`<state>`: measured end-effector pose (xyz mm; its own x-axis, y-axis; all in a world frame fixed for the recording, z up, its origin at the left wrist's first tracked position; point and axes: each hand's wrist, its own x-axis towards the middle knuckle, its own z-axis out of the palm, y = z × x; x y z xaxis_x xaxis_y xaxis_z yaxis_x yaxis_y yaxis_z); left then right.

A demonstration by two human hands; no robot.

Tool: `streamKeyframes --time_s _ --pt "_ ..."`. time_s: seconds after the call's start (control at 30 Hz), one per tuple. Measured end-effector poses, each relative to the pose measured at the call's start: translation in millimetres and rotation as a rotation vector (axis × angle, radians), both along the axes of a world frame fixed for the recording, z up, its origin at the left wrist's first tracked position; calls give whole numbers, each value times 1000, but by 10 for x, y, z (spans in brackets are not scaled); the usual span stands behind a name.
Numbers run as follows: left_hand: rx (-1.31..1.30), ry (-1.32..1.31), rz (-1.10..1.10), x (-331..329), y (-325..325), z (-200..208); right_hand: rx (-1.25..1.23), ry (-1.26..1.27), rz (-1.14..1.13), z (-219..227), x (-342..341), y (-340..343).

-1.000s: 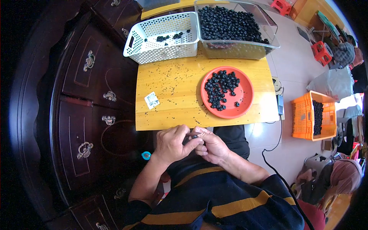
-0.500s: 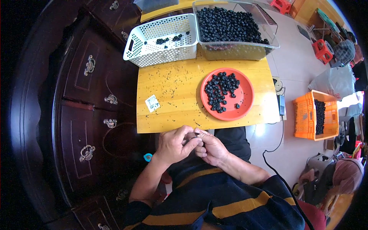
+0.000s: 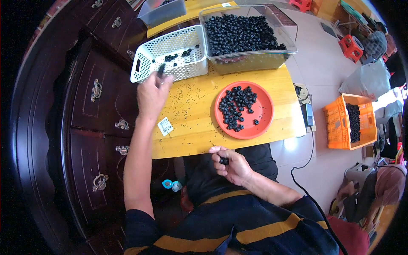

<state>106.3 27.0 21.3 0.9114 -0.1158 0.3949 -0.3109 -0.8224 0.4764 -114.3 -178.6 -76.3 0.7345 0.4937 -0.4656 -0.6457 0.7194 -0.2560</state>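
Here, left of the round red plate (image 3: 264, 115), my left hand (image 3: 153, 94) pinches a blurred black object (image 3: 161, 70); below, right hand (image 3: 236, 169) clasps a black piece (image 3: 224, 161).

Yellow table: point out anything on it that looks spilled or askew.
Dark crumbs lie strewn across the yellow table, mostly left of the red plate; they look spilled, being loose rather than contained. A small white paper piece lies askew, tilted to the table's edge.
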Motion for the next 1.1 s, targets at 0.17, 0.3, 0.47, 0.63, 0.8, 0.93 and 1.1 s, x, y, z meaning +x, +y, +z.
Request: streamKeyframes --time_s 0.17,0.3,0.47,0.63,0.8,0.93,1.1 --pt "-49 -54 68 117 11 8 6 -100 45 50 -7 -18" --pt "-132 183 -75 -489 -100 -334 -67 -200 75 -33 15 -58" --pt "-397 526 -251 -1420 -163 -611 -177 -202 91 -13 19 -10" --pt "-521 572 -299 -1858 -98 -864 -212 -151 83 -15 -31 62" --pt "-483 531 -332 -1966 -73 -744 -211 -166 97 14 -55 71" --pt "-721 576 -422 -2040 -172 -686 -116 -358 140 19 -56 10" --pt "-604 608 -647 -2044 -34 -758 -45 -488 214 199 -38 -36"
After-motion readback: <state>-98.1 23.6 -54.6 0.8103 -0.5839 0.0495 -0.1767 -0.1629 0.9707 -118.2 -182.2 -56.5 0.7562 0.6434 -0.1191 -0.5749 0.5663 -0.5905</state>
